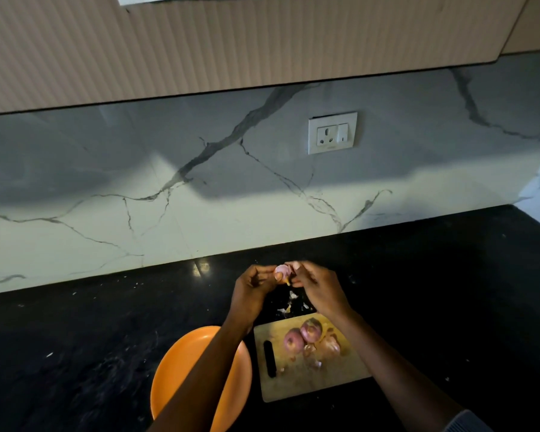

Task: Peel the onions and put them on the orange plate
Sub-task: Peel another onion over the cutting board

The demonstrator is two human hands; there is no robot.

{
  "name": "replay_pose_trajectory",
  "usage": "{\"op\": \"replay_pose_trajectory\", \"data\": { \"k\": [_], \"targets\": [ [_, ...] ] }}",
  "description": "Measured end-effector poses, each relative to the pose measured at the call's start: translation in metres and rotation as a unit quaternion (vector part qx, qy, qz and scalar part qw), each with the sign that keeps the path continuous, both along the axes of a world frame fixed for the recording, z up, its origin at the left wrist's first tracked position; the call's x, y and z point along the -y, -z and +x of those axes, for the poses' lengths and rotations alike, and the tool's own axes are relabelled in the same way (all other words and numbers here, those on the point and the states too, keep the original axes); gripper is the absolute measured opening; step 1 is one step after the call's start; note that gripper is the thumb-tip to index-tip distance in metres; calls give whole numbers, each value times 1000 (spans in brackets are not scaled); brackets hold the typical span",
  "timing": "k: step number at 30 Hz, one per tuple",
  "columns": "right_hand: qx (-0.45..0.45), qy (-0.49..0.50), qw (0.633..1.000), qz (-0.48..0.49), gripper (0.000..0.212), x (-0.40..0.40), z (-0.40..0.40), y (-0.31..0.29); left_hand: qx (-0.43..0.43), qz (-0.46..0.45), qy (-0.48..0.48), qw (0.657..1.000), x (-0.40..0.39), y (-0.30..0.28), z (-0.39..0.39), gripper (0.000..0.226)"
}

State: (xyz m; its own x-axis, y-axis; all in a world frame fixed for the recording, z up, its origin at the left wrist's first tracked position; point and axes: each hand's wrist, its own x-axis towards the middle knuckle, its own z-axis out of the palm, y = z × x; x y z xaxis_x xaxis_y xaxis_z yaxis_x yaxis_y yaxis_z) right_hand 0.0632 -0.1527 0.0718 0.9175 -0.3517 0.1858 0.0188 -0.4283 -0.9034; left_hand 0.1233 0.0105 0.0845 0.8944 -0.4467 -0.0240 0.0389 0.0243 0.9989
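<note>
— So, what are the hands doing?
— Both close on 1 small onion (282,270), held up above the black worktop (75,338). The left hand (252,288) curls round it from the left, thumb and fingers clamped on the bulb. The right hand (317,286) pinches at its right side, fingertips together on the skin.
— Is it peeled?
— Partly, it seems: the part showing between the 2 grips is pale pink. I cannot tell more, it is small and half hidden.
— What lies under the grip?
— Scraps of peel (289,305), scattered on the worktop just below the hands.
— And nearer the person?
— A wooden cutting board (309,381), below the right grip and under the right forearm. On it sit 2 purple onions (303,336), touching each other, with brownish skins (329,347) just beside them on the right. A black knife handle (269,358) lies along the board's left edge.
— The orange plate?
— Below the left grip, just left of the board; the orange plate (175,366) is crossed by the left forearm. No onion shows on the part of it I can see.
— Beyond the hands?
— A marbled wall with a white socket (332,132), well above the grip.
</note>
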Motion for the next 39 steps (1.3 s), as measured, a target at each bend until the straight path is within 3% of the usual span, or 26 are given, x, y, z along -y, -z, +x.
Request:
{"op": "replay_pose_trajectory", "data": {
  "k": [6,9,15,21,25,29,34,39],
  "targets": [
    [33,-5,988,150,17,-3,6,-3,9,-20,-6,1000,3,-8,0,21],
    [42,5,986,163,21,1,9,-5,21,-18,-15,1000,6,-9,1,20],
    [44,35,996,73,19,2,12,-6,29,-9,-47,998,15,-8,-6,17],
    [94,-1,991,-98,9,14,5,-7,4,-36,-48,998,11,-3,-14,17],
    [86,27,992,-92,8,9,6,-4,0,-47,-23,999,9,-3,-16,18],
    [49,37,998,-20,13,2,8,-11,-13,-85,17,996,6,-7,-13,31],
    [12,91,992,92,16,7,12,-12,-69,-136,35,988,2,-8,-8,31],
    [-94,31,993,63,21,26,4,9,-48,-99,12,994,-4,-1,-1,29]
  ]
}}
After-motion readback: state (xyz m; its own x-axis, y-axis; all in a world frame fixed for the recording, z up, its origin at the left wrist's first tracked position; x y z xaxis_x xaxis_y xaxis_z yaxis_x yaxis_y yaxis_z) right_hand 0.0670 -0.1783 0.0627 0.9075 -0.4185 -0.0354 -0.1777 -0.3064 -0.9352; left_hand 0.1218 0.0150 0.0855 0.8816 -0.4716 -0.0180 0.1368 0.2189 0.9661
